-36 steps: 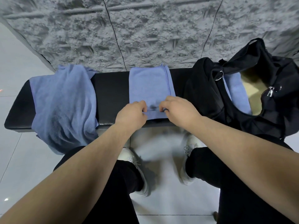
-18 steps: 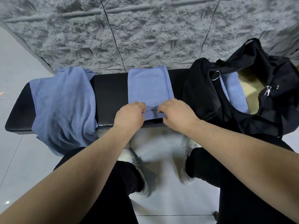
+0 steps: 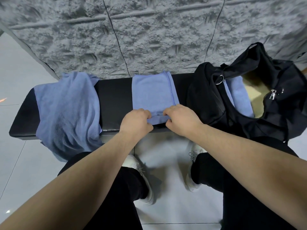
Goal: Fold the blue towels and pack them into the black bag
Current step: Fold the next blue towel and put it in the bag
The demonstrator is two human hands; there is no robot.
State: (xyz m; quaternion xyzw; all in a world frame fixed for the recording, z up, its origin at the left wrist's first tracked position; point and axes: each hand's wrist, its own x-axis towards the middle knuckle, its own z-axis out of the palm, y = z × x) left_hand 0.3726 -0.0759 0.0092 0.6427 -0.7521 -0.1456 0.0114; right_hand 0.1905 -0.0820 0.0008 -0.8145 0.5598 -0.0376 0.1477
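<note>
A folded blue towel [image 3: 152, 93] lies as a narrow strip across the middle of the black bench [image 3: 113, 100]. My left hand [image 3: 135, 122] and my right hand [image 3: 181, 120] both pinch its near end, which is turned up a little at the bench's front edge. An unfolded blue towel [image 3: 66, 110] is draped over the bench's left part and hangs off the front. The black bag [image 3: 207, 100] stands open at the right with another folded blue towel [image 3: 239, 97] inside it.
A rough grey wall [image 3: 149, 39] rises right behind the bench. Pale floor tiles [image 3: 166, 155] lie in front, with my two legs in black trousers and white shoes [image 3: 192, 166] close to the bench. The bag's strap ring [image 3: 220, 79] and zip pull [image 3: 273, 95] hang at its opening.
Both hands have kept hold of the towel's near end and have lifted and turned it slightly away from me. The other towels and the bag have not moved.
</note>
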